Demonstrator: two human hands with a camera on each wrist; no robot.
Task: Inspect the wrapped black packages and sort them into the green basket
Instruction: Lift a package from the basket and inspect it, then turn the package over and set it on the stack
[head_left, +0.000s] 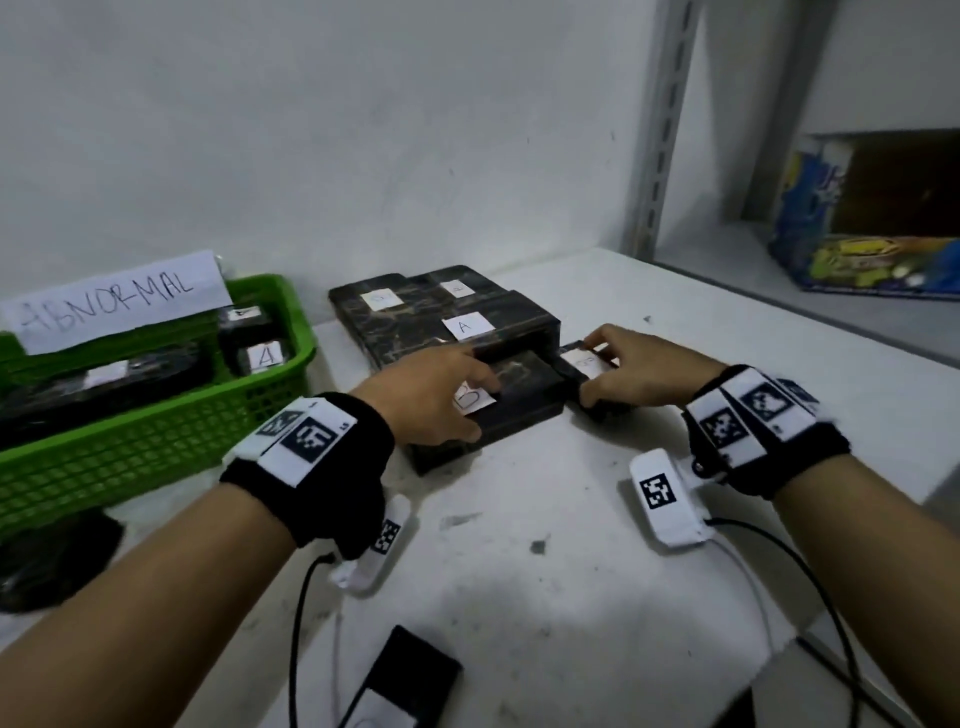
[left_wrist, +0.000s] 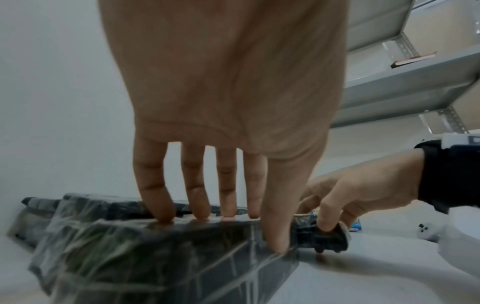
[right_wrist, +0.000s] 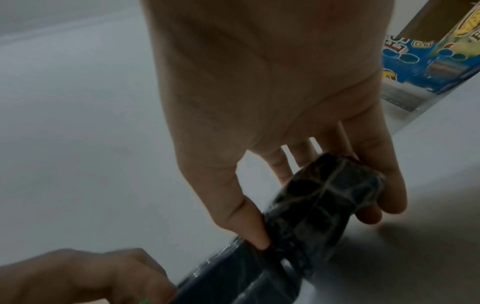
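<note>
A plastic-wrapped black package labelled B (head_left: 519, 410) lies on the white table. My left hand (head_left: 470, 408) holds it, fingers over its top and thumb on the near side; the left wrist view shows the same hold on the B package (left_wrist: 155, 257). Just to its right, my right hand (head_left: 592, 371) pinches a smaller wrapped black package (head_left: 584, 364) between thumb and fingers, as the right wrist view shows on the small package (right_wrist: 319, 201). Behind them is a stack of wrapped packages (head_left: 447, 317). The green basket (head_left: 156, 441) at left holds several black packages.
A paper sign reading ABNORMAL (head_left: 114, 301) leans on the basket. A metal shelf upright (head_left: 660, 156) and a colourful box (head_left: 872, 228) stand at right. A black device (head_left: 410, 675) and cables lie near the front edge; a dark object (head_left: 52, 556) sits beside the basket.
</note>
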